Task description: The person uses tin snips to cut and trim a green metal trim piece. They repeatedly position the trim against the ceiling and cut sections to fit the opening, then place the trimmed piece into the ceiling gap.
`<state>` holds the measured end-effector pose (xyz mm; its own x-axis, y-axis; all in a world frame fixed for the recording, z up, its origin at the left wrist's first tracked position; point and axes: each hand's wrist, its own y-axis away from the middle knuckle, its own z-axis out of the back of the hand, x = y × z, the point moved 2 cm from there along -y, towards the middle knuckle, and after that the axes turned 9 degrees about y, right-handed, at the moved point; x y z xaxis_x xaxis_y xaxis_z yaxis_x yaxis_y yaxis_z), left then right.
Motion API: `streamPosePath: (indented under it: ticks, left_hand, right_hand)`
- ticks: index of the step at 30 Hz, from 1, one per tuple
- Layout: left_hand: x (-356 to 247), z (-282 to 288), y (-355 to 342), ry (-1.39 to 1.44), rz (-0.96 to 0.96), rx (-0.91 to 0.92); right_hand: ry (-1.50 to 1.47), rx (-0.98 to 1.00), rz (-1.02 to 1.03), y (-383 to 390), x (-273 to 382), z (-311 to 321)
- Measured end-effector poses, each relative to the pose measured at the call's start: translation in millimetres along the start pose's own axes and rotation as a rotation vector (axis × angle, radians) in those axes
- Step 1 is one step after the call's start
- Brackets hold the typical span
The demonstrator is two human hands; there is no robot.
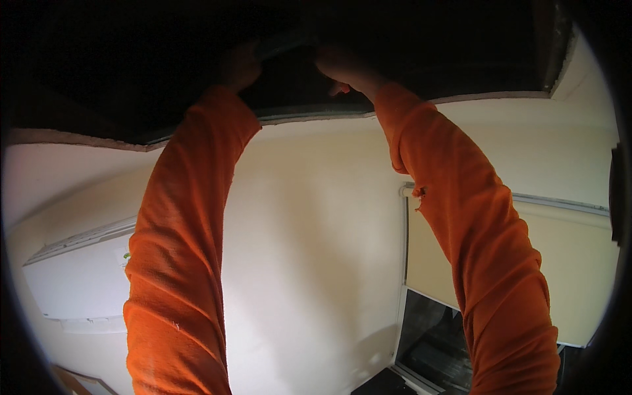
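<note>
Both my arms, in orange sleeves, reach up into a dark opening (164,85) overhead. My left hand (241,67) is a dim shape inside it, its fingers lost in the dark. A faint grey-green, long object (284,45) lies between the two hands, its left end at my left hand; its kind is too dark to make out. My right hand (342,66) is to the right of it, the back of the hand partly lit and the fingertips hidden. A small orange-red piece (340,88) shows just under my right hand.
A rough, uneven edge (316,118) borders the opening, with a corner at the right. Below are a pale wall (296,230), a white air conditioner (82,273) at left, and a window with a cream roller blind (559,263) at right.
</note>
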<state>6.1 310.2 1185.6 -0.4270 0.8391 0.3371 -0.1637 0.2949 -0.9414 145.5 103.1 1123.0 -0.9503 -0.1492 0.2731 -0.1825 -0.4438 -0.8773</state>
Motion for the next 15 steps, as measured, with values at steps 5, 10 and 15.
streamPosePath:
  ticks: [5, 10, 15]
  left_hand:
    - [-23.7, 18.2, -3.8, -0.002, 0.066, -0.052]
    - [-25.4, 15.8, -16.4, 0.199, 0.009, -0.203]
    - [-15.6, 14.3, -13.8, 0.249, 0.009, 0.02]
  right_hand:
    - [-0.225, 0.059, 0.15, -18.2, -8.5, -11.9]
    - [0.84, -0.435, 0.438, -32.9, 15.4, -14.3]
    - [0.325, -0.551, 0.474, -9.9, 25.3, -30.9]
